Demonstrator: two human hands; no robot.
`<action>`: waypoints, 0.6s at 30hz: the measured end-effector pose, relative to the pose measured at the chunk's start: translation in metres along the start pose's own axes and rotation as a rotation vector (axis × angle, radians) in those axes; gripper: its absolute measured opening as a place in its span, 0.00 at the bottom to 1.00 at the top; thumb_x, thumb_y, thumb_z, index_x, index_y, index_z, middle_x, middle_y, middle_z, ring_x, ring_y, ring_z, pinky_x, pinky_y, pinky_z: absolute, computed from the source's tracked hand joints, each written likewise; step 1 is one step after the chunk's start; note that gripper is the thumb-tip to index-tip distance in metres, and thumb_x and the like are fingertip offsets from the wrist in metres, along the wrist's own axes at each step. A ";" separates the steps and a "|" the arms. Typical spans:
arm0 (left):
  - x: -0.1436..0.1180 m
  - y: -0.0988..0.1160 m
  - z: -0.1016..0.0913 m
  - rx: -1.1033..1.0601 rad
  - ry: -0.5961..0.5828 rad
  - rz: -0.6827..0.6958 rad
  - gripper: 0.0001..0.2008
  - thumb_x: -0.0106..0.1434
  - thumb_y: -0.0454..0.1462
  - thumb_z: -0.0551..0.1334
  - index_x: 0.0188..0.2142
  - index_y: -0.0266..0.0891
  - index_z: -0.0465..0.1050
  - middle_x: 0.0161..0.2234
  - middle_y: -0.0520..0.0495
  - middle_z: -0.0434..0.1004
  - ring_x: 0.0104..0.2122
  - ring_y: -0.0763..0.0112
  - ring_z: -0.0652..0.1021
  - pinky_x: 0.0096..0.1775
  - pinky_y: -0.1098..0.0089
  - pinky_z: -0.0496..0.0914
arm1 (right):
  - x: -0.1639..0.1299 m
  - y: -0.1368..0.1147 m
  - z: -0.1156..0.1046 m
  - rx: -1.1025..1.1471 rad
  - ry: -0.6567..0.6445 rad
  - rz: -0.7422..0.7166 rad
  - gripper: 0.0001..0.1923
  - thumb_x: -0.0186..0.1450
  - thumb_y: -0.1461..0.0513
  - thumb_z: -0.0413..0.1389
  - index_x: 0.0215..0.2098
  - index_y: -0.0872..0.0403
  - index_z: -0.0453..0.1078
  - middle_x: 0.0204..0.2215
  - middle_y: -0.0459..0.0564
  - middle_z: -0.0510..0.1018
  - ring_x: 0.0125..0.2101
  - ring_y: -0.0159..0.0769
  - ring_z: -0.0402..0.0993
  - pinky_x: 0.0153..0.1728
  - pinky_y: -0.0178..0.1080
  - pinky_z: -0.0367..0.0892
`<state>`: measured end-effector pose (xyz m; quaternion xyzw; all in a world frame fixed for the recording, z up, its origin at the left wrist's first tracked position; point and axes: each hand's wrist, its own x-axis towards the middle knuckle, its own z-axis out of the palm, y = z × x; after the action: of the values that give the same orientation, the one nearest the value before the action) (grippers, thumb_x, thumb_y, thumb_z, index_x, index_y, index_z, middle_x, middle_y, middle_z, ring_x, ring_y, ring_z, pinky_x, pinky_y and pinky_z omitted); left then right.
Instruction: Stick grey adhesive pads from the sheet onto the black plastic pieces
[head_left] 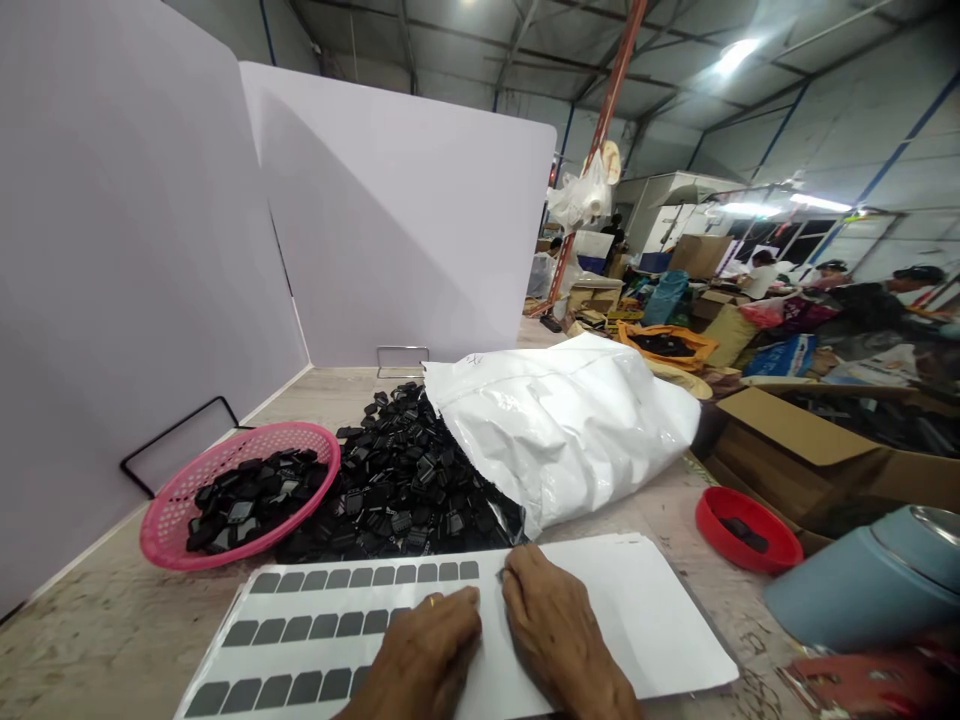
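Note:
A white sheet (637, 620) lies on the table in front of me, with rows of dark grey rounded squares (340, 578) on its left part. My left hand (429, 650), a ring on one finger, rests curled over the middle of the sheet and covers the ends of the lower rows. Beside it my right hand (551, 620) is bent down on the sheet, fingertips together near its far edge. A small dark bit shows at those fingertips; its kind is unclear. Just beyond the sheet lies a heap of small black plastic pieces (412, 480), spilling from a white plastic bag (570, 420).
At the left a pink basket (161, 510) holds more black pieces. To the right stand a red dish (709, 520), a blue-grey bottle (862, 580) and an open cardboard box (780, 470). White panels (405, 210) wall the back and left. People work in the distance.

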<state>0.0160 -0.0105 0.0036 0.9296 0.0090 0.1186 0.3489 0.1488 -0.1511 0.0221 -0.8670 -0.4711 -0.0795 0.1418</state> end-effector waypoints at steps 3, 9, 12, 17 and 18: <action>0.000 -0.007 0.018 0.258 -0.002 0.116 0.12 0.56 0.25 0.52 0.36 0.41 0.64 0.46 0.45 0.76 0.35 0.64 0.76 0.39 0.66 0.66 | 0.011 -0.010 0.008 -0.030 0.000 -0.057 0.10 0.66 0.71 0.46 0.32 0.50 0.62 0.28 0.47 0.72 0.26 0.41 0.69 0.28 0.41 0.52; 0.002 -0.005 0.016 0.380 0.015 0.173 0.11 0.58 0.25 0.52 0.36 0.42 0.61 0.46 0.46 0.76 0.29 0.66 0.74 0.32 0.67 0.65 | 0.017 -0.015 0.011 0.000 -0.031 -0.140 0.12 0.65 0.73 0.46 0.32 0.51 0.63 0.28 0.49 0.71 0.28 0.42 0.67 0.28 0.41 0.50; 0.004 0.000 0.012 0.367 -0.009 0.160 0.11 0.59 0.26 0.52 0.38 0.43 0.61 0.43 0.46 0.76 0.30 0.66 0.73 0.32 0.68 0.64 | 0.020 -0.014 0.011 0.048 -0.055 -0.132 0.11 0.65 0.72 0.45 0.32 0.51 0.63 0.28 0.48 0.71 0.27 0.40 0.66 0.28 0.41 0.49; 0.007 0.000 0.013 0.329 -0.029 0.154 0.10 0.58 0.26 0.53 0.36 0.43 0.60 0.38 0.49 0.76 0.29 0.66 0.72 0.31 0.68 0.62 | 0.024 -0.015 0.009 0.192 -0.078 -0.073 0.10 0.66 0.69 0.45 0.31 0.52 0.63 0.29 0.50 0.71 0.30 0.41 0.66 0.29 0.40 0.50; 0.007 0.000 0.014 0.320 -0.037 0.147 0.11 0.58 0.26 0.53 0.36 0.43 0.61 0.37 0.49 0.76 0.29 0.66 0.72 0.31 0.68 0.62 | 0.026 -0.015 0.008 0.236 -0.083 -0.046 0.09 0.66 0.69 0.45 0.31 0.52 0.63 0.29 0.49 0.71 0.30 0.40 0.66 0.29 0.40 0.51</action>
<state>0.0256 -0.0187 -0.0050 0.9735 -0.0464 0.1238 0.1868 0.1502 -0.1203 0.0244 -0.8358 -0.5024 0.0092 0.2213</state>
